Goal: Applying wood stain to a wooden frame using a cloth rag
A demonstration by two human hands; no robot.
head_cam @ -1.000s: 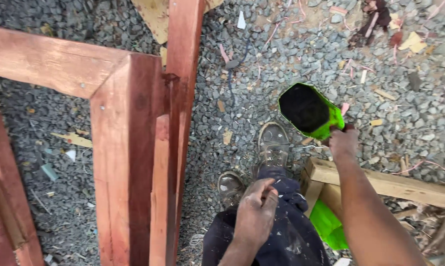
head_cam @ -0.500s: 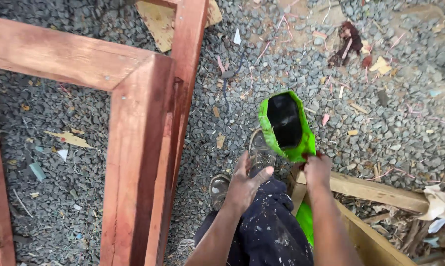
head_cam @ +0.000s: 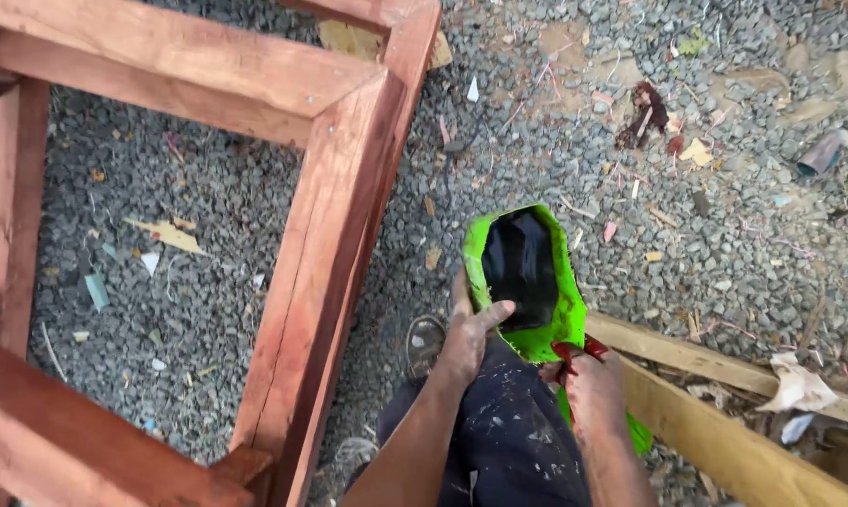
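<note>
L hand [head_cam: 466,340] fingers curl round the rim of a bright green bag [head_cam: 527,282], thumb across its black opening. R hand [head_cam: 588,385] fingers clamped tight on bag's lower edge w/ something red. Bag sits above the knees [head_cam: 508,432], beside red timber frame [head_cam: 339,216]. Gravel ground [head_cam: 724,235], pale planks [head_cam: 724,394] at right.

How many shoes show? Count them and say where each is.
1 for sure: a worn shoe on the gravel beside the red timber frame, just left of the left hand. A second may be hidden under the green bag.
</note>
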